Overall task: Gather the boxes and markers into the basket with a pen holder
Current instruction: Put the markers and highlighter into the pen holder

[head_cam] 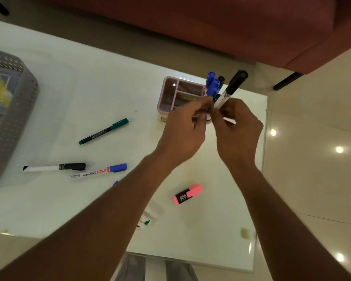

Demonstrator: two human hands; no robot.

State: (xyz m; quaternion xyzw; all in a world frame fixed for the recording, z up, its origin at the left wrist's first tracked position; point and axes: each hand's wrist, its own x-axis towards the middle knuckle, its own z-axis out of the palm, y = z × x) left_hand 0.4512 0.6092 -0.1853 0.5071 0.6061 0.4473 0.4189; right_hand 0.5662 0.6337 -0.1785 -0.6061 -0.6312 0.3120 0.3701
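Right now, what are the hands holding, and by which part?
Both hands, left hand and right hand, grip a bundle of markers by the lower barrels, caps pointing up.

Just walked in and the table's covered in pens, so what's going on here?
A person is tidying markers. Both hands, left hand and right hand, hold a bunch of blue- and black-capped markers over the pink pen holder. A green pen, two whiteboard markers and a pink highlighter lie loose on the white table. The grey basket sits at the left edge.
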